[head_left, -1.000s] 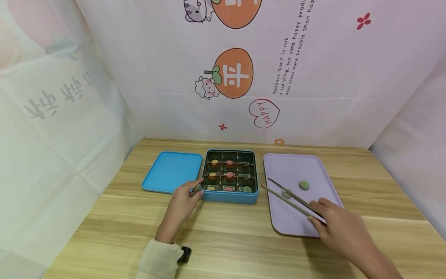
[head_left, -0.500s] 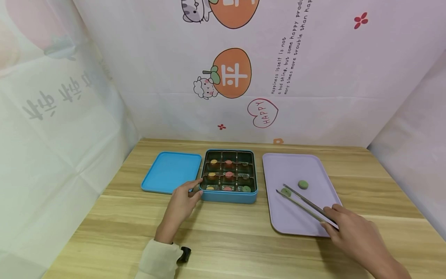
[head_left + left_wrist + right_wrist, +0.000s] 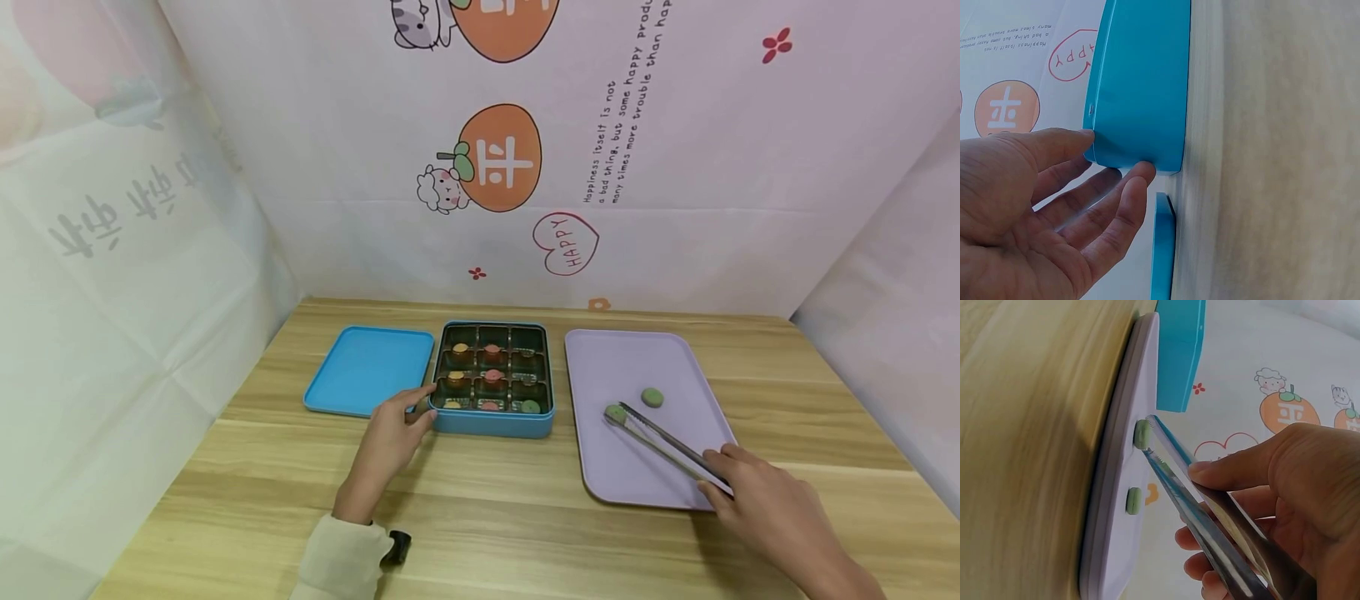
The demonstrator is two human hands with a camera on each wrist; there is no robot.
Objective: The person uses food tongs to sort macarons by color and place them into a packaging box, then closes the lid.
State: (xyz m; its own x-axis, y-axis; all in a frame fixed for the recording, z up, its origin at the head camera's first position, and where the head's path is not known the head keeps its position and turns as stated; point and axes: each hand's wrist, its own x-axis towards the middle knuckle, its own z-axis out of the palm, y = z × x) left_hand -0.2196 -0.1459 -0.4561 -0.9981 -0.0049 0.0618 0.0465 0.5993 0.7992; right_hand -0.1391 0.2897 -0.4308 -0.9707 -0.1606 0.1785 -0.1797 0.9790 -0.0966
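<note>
My right hand (image 3: 772, 517) grips metal tongs (image 3: 667, 446). Their tips stand on either side of a small green macaron (image 3: 617, 412) on the lilac tray (image 3: 618, 358); in the right wrist view the tips meet its edge. A second green macaron (image 3: 652, 397) lies just behind it. At the front left corner of a blue tin box (image 3: 495, 423), my left hand (image 3: 393, 437) holds on, thumb at the rim and fingers against the side (image 3: 1129, 94). Inside the box, a divided insert carries yellow, pink and green macarons (image 3: 530, 407) in its compartments.
A flat blue lid (image 3: 371, 371) lies left of the box, close to my left hand. The wooden table (image 3: 480, 517) runs back to a printed cloth (image 3: 675, 258), with more cloth at both sides.
The tongs have moved right and down, and their tips have drawn closer together around the nearer green macaron. My left hand and the box hold still.
</note>
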